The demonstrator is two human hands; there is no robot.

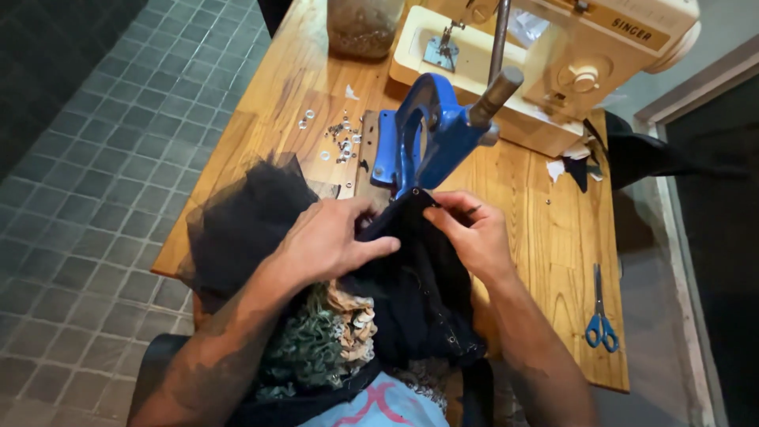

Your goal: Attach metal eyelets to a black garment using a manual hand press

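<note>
Up at twelve o'clock a clear jar point(364, 25) holds a speckled fill too blurred to identify. One blue press point(423, 138), one sewing machine point(553, 63), one pair of blue-handled scissors point(601, 312) at three o'clock. Left hand point(328, 241) and right hand point(474, 233) both pinch the dark navy fabric point(415, 289) at centre, beneath the press.

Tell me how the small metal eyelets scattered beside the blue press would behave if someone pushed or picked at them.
The eyelets look tiny and loose on the wooden table, so a push would probably scatter them. Being small rings, some may roll. They seem light and fiddly to pinch one at a time, likely needing fingertips rather than a whole hand.
</note>
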